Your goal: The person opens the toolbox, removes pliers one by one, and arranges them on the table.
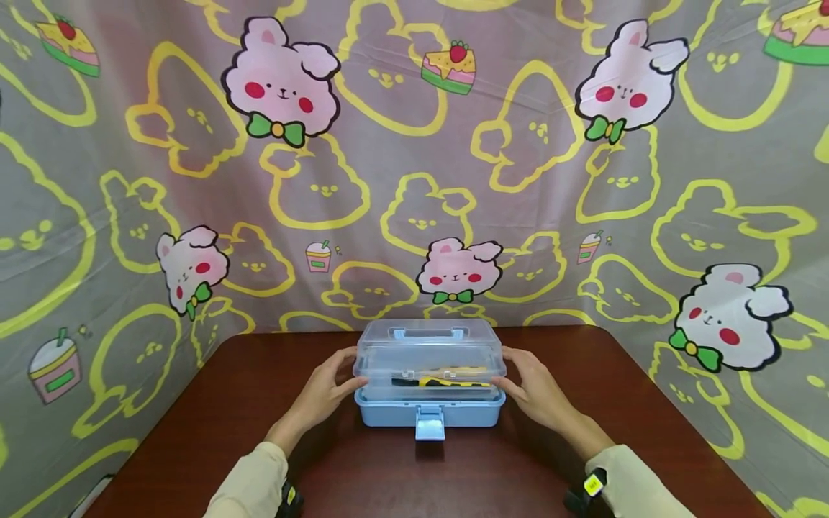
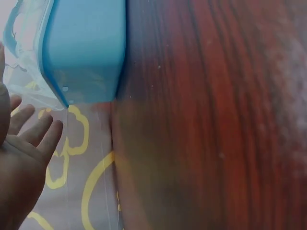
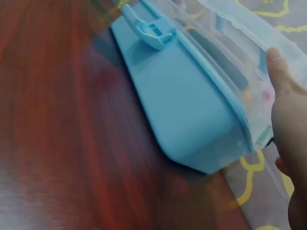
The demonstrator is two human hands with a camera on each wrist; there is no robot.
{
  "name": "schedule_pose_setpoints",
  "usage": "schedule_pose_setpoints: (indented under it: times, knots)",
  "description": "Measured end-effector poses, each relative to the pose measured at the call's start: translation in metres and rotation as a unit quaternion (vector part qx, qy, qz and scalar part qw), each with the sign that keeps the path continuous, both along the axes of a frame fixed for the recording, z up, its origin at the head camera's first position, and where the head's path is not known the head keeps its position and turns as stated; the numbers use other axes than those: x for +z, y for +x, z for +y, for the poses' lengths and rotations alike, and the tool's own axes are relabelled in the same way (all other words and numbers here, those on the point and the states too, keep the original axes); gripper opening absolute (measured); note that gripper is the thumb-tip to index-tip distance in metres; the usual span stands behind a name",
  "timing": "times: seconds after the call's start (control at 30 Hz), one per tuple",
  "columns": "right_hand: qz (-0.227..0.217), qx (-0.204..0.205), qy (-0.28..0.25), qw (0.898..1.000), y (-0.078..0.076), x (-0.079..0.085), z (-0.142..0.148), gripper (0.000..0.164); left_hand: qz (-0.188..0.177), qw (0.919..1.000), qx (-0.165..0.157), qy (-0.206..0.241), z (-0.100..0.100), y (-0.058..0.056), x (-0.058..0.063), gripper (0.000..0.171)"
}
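Sleeves (image 1: 249, 485) lead to fingers (image 1: 347, 389) flanking a clear lid (image 1: 414, 353).

1. Left hand (image 2: 24, 163): palm in sight, fingers apart and nearly straight, partly cut off by the frame. Fingertips just beside the near corner of the clear lid (image 2: 31, 36); contact cannot be told.
2. Blue box (image 2: 86, 40): smooth-sided, rounded corner, base resting on the worktop (image 2: 206, 120). Two small pale dots close to its rim.
3. Clear lid sits against that rim; blue handle (image 2: 8, 31) on it, only partly in view.
4. Worktop: dark red-brown, streaked grain, few pale specks, dim patch along its edge.
5. Cloth (image 2: 72, 191): greyish, yellow outlines, beyond the worktop's edge, behind the fingers.
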State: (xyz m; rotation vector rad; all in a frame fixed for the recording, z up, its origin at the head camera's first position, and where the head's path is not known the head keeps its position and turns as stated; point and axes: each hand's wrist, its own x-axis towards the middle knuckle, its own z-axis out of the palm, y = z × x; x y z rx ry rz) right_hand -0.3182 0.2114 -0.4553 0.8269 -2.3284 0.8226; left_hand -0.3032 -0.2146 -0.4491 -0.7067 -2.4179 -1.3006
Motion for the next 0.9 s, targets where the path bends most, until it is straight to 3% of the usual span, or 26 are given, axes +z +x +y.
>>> schedule_pose_setpoints:
  times: [0.3,0.63,0.9]
  knots:
    - [0.006,0.004,-0.036,0.999,-0.012,0.008,-0.002,0.037,0.022,0.9992,-0.005,0.032,0.008,-0.007,0.003,0.022]
    - [-0.021,-0.016,-0.057,0.998,-0.011,0.022,-0.006,0.023,0.058,0.9979,0.012,0.024,0.012,-0.008,0.016,0.017]
    - [-0.047,-0.026,-0.065,0.996,-0.011,0.031,-0.012,0.018,0.053,0.9982,0.028,-0.010,0.011,-0.002,0.033,0.016]
